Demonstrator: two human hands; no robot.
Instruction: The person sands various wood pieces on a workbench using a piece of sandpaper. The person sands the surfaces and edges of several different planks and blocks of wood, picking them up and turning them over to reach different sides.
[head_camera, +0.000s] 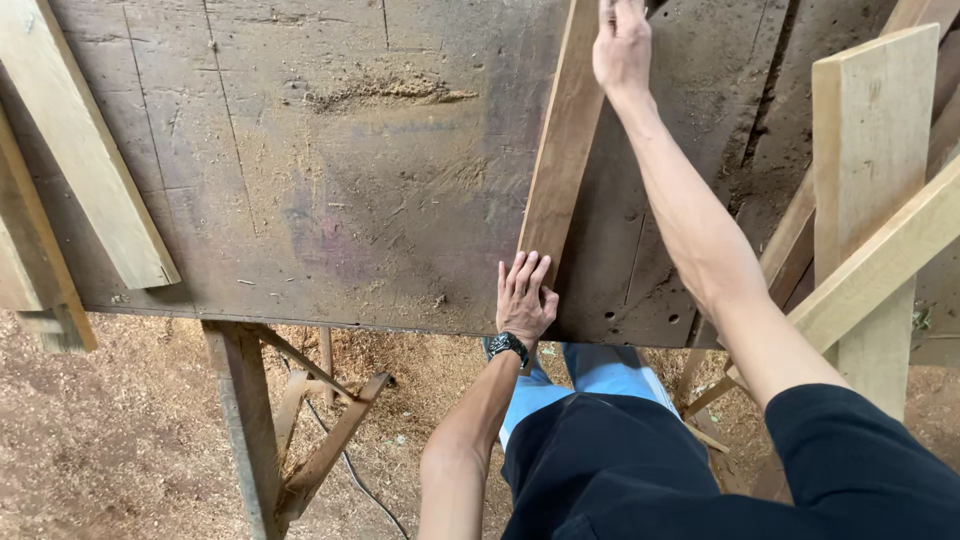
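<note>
The right hand (622, 42) reaches to about 1 o'clock and is cut off by the top edge of the view; its fingertips run out of sight, so whether it grips the long brown board (560, 150) or only presses on it, I cannot tell. The board's far end is also lost past that top edge. Its near end sits at about 6 o'clock on the worn workbench (330, 180), partly hidden under the left hand (523, 298), which lies flat, fingers spread narrow, pressing the board's near corner just inside the bench's front edge. A dark wristwatch (508, 346) sits on that wrist.

The bench top is scuffed, dusted with sawdust, and open from 9 to 12 o'clock. A pale plank (85, 150) lies slanted at 10 o'clock, overhanging the front edge, its upper end cut off. At 3 o'clock, pale timber pieces (870, 200) cross each other, crowding the right arm's side. Below the front edge, the bench leg (245, 430) and braces stand in the sawdust-covered floor (90, 440).
</note>
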